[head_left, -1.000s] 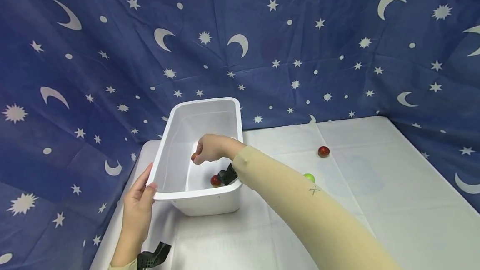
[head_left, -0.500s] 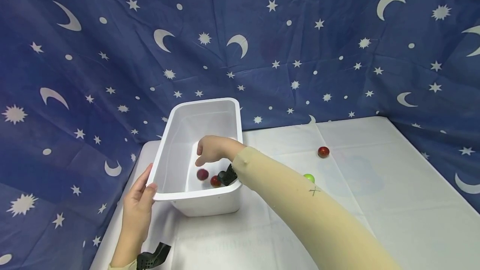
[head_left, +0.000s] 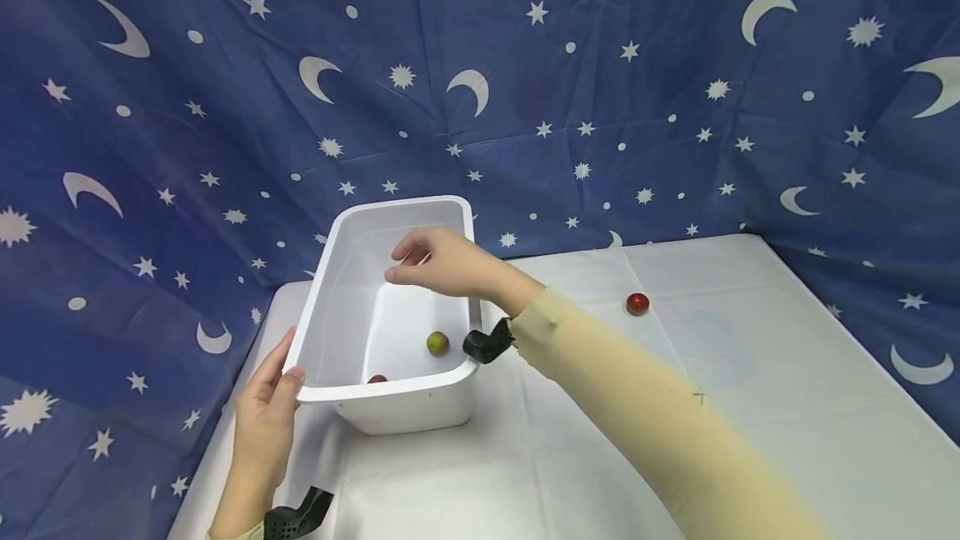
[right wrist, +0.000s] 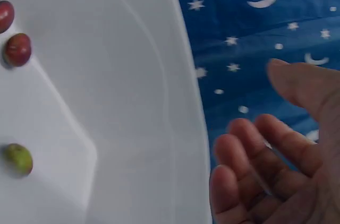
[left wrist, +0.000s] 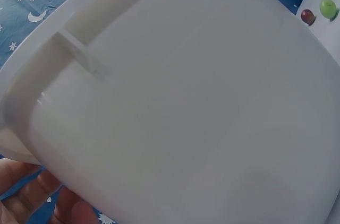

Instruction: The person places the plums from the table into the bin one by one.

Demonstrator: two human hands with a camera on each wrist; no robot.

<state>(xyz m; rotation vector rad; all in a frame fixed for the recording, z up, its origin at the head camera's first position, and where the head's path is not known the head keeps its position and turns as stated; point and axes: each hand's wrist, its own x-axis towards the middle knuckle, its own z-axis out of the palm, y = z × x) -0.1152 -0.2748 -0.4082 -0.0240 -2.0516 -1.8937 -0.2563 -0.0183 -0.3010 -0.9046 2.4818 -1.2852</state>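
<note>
Head view shows the right hand [head_left: 444,263], fingers loosely bent, spread from the thumb and empty, over the tub [head_left: 405,413], a green fruit [head_left: 438,343] lying below them personward, a red fruit [head_left: 637,304] well rightward (the left hand [head_left: 266,415], farther from it, grips the tub).

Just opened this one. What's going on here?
A person's left grip holds a white tub by its rim, while the right grip, empty with fingers loosely curved, is over the tub. Inside the tub are at least two red fruits and a greenish fruit. Another red fruit and a bright green fruit lie outside it on the white cloth.
</note>
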